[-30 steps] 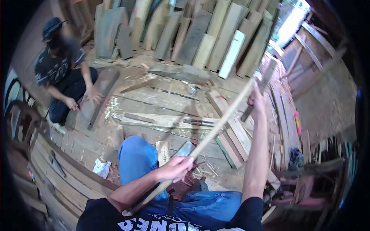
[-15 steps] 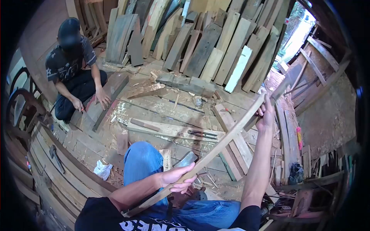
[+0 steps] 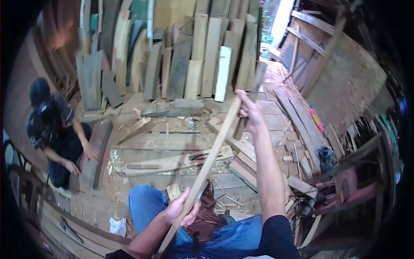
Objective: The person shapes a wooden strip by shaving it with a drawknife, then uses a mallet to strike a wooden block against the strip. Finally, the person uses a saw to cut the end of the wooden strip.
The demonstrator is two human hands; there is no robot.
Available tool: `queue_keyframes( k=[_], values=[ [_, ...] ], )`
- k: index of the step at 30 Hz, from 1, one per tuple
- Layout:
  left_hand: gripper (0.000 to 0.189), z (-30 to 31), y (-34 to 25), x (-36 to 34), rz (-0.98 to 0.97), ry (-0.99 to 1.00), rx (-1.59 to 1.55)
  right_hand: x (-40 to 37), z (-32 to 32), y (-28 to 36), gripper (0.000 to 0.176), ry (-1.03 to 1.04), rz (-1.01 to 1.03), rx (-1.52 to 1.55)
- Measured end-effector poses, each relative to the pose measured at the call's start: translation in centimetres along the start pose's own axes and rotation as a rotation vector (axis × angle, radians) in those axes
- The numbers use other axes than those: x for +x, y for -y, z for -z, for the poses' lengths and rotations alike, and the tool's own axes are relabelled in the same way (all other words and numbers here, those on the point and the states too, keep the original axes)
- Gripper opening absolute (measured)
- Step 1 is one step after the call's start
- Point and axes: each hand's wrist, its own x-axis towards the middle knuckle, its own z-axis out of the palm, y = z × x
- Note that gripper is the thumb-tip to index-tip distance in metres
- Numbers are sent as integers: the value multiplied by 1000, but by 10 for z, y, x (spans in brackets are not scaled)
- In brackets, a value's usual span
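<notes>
A long, pale wooden strip (image 3: 211, 162) slants across the view from my lap up to the right. My left hand (image 3: 182, 209) curls loosely around its lower part, thumb up along one side. Near the upper end, my right hand (image 3: 251, 113) grips the strip with bent fingers. A darker grey length (image 3: 260, 77) sticks up past the right hand; I cannot tell if that hand holds it too. Below the strip lies a pale plank (image 3: 148, 169) with pincers (image 3: 199, 156) on it. Wood shavings (image 3: 205, 222) lie between my legs.
At the left another person (image 3: 54, 125) crouches, hands on a dark beam (image 3: 100, 138). Many boards (image 3: 179, 69) lean along the back wall. A white cloth (image 3: 117, 227) and a hammer-like tool (image 3: 71, 228) lie at lower left. Cut timber (image 3: 245, 170) lies right of the strip.
The view has turned up and to the right. Both hands still hold the strip, which now stands steeper in view. My right hand appears further left, and the left-hand fingers look looser.
</notes>
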Motion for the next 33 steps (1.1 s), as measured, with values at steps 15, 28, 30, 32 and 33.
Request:
queue_keyframes(
  k=[15, 28, 30, 32, 33],
  values=[
    [83, 22, 13, 22, -39, 144, -308, 7, 4, -5, 18, 36, -24, 155],
    [91, 30, 15, 34, 6, 172, -322, 1, 20, -3, 20, 10, 83, 168],
    [89, 33, 16, 36, 7, 185, -327, 3, 20, -3, 19, -26, 94, 183],
    [86, 37, 16, 34, -24, 124, -300, 1, 20, -3, 19, -48, 95, 193],
    [86, 38, 17, 34, -17, 133, -307, 0, 21, -2, 19, -41, 98, 162]
  ],
)
